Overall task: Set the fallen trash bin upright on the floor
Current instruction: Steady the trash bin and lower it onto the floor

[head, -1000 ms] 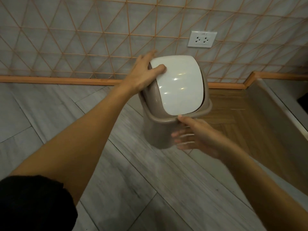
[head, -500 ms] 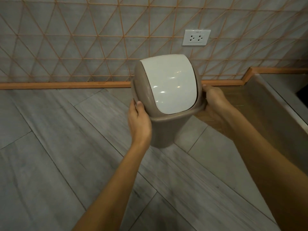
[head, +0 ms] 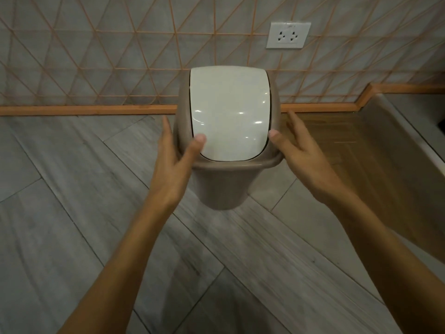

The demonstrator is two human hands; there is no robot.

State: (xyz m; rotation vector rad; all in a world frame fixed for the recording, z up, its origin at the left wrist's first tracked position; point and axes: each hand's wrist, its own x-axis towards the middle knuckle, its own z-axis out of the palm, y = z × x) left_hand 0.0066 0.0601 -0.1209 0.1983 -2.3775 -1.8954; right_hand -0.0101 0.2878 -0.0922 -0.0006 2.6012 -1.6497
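Note:
The trash bin [head: 224, 186] is taupe plastic with a white swing lid [head: 228, 112]. It stands upright on the grey tiled floor [head: 72, 213], close to the wall. My left hand [head: 175, 160] is at its left side with the fingers straight and apart; the thumb tip rests on the lid's lower left corner. On the other side, my right hand [head: 298, 150] has its fingers spread away from the bin and its thumb tip at the lid's right edge. Neither hand is wrapped around the bin.
Behind the bin rises a tiled wall with orange lines, an orange baseboard [head: 84, 109] and a white power outlet [head: 287, 34]. To the right, a brown wood-look floor patch [head: 361, 153] runs along a raised grey ledge [head: 409, 121].
The bin has turned so its lid faces me squarely and stands level. Both hands have loosened from gripping the rim to open fingers beside it. The view has shifted closer.

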